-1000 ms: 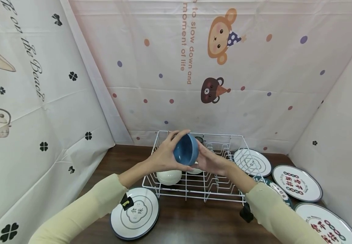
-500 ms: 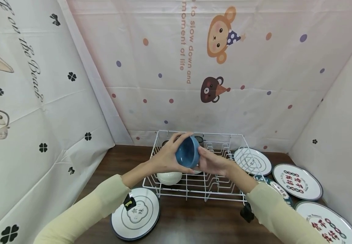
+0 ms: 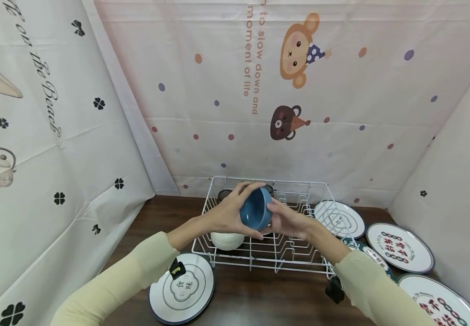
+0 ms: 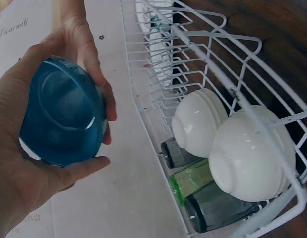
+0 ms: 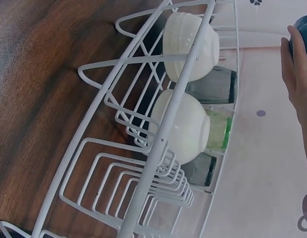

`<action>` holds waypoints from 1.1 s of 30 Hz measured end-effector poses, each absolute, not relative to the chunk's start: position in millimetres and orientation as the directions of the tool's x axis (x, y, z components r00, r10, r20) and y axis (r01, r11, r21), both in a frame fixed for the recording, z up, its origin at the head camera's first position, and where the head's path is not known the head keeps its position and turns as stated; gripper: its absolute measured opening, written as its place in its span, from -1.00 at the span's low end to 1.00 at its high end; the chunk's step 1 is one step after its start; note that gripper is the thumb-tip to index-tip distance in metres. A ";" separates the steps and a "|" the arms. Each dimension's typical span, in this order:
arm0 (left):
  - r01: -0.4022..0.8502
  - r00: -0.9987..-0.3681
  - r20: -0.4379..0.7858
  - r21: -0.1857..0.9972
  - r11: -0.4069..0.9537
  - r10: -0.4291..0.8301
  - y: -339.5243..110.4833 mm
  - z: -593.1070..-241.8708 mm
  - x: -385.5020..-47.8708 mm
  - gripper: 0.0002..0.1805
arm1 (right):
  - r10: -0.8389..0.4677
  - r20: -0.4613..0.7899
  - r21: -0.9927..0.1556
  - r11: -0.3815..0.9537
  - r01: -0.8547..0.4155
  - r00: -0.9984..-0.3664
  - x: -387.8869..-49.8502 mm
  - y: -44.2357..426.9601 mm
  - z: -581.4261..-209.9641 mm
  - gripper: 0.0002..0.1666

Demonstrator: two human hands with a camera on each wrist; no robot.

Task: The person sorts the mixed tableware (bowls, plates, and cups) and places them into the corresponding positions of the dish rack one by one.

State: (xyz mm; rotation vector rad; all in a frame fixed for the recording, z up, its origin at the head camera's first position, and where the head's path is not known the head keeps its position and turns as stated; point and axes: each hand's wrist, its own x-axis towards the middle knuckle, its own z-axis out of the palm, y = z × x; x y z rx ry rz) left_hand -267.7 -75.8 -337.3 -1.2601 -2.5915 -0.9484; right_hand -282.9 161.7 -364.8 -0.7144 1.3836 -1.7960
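Observation:
A blue bowl [image 3: 255, 209] is held tilted above the dish rack, its hollow side facing the head camera. My left hand [image 3: 230, 211] grips it from the left, fingers over the upper rim and thumb below. From the other side my right hand [image 3: 291, 222] holds the bowl's edge and outside. The left wrist view shows both hands round the bowl [image 4: 64, 111]. Only part of the right hand [image 5: 299, 69] appears in the right wrist view. Beneath is the white wire rack [image 3: 304, 262], with white bowls [image 4: 247, 153] lying tilted in it.
Grey glasses [image 4: 217, 206] and a green glass [image 4: 192, 177] stand along the rack's back side. Stacked plates [image 3: 182, 290] lie front left on the brown table [image 3: 251, 299]. Several more plates [image 3: 399, 246] lie to the right. Printed cloth walls [image 3: 218, 113] surround the table.
Both hands and the blue bowl have drifted slightly down and to the right in the head view. The grip stays on the bowl throughout.

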 end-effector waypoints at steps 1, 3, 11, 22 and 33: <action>0.744 -0.647 0.347 0.481 0.464 0.679 -74.8 -336.7 -268.3 0.35 | -0.824 -0.012 -0.966 -0.136 0.218 -0.567 -282.9 162.4 -364.5 0.06; 0.752 -0.640 0.341 0.465 0.467 0.689 -72.9 -335.4 -268.9 0.36 | -0.818 -0.013 -0.968 -0.134 0.212 -0.575 -283.0 164.2 -364.1 0.07; 0.733 -0.641 0.312 0.519 0.439 0.701 -75.1 -335.6 -266.7 0.42 | -0.785 -0.024 -0.967 -0.139 0.214 -0.619 -284.9 167.9 -367.2 0.12; 0.657 -0.751 0.477 0.467 0.592 0.457 -104.6 -330.3 -291.4 -0.54 | -0.641 -0.070 -0.956 -0.175 0.235 -0.764 -284.2 176.5 -372.4 0.08; 0.479 -0.867 0.396 0.498 0.723 0.302 -148.4 -363.3 -347.6 -0.68 | -0.560 -0.176 -0.934 -0.164 0.317 -0.809 -278.2 179.8 -375.1 0.12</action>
